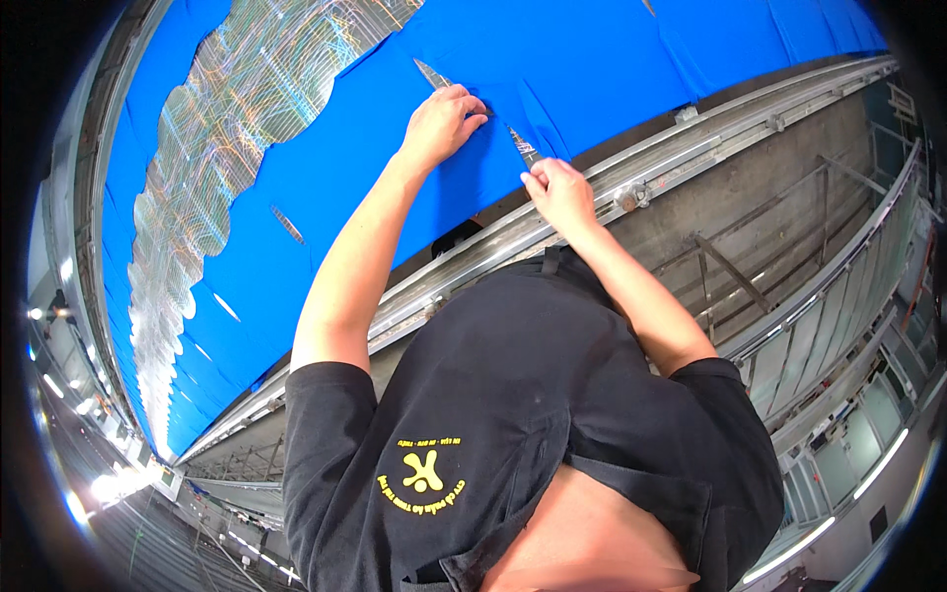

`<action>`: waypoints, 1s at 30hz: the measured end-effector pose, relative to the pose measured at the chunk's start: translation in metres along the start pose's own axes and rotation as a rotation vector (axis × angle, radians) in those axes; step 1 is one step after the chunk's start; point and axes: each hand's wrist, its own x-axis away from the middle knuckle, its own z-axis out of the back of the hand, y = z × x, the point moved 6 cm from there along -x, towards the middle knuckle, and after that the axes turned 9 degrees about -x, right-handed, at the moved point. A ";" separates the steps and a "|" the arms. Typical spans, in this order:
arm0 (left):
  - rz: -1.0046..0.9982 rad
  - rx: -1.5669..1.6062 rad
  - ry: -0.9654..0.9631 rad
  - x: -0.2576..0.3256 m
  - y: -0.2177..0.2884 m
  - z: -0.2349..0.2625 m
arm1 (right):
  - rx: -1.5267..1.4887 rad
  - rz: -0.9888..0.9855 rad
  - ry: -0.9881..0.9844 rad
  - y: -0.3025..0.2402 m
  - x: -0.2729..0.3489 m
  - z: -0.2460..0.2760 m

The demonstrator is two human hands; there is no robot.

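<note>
1. The blue cloth (592, 59), spread across the upper frame, could crease: the left hand (442, 123), upper centre, lies on it, fingers curled narrow; whether they grip anything, I cannot tell.
2. The dark sliver (524, 148), just right of upper centre, could slip or bend, because the right hand's (564, 197) fingers seem pinched only at its lower end.
3. Pulling unevenly could deepen the raised fold (541, 116) beside that sliver.
4. The cloth's edge could snag on the metal rail (710, 148) if dragged.

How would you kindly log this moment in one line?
Left hand: at blue cloth | Right hand: at pointed patterned patch | Beside cloth: metal rail
</note>
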 end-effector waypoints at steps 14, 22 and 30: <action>-0.240 -0.145 -0.225 -0.002 0.009 -0.015 | -0.380 0.095 0.029 -0.007 0.012 -0.017; -0.070 0.161 -0.268 0.013 0.001 -0.010 | -0.545 -0.076 -0.038 0.019 0.023 -0.033; -0.062 0.380 -0.205 0.012 -0.001 0.006 | -0.793 -0.181 -0.007 0.020 0.029 -0.034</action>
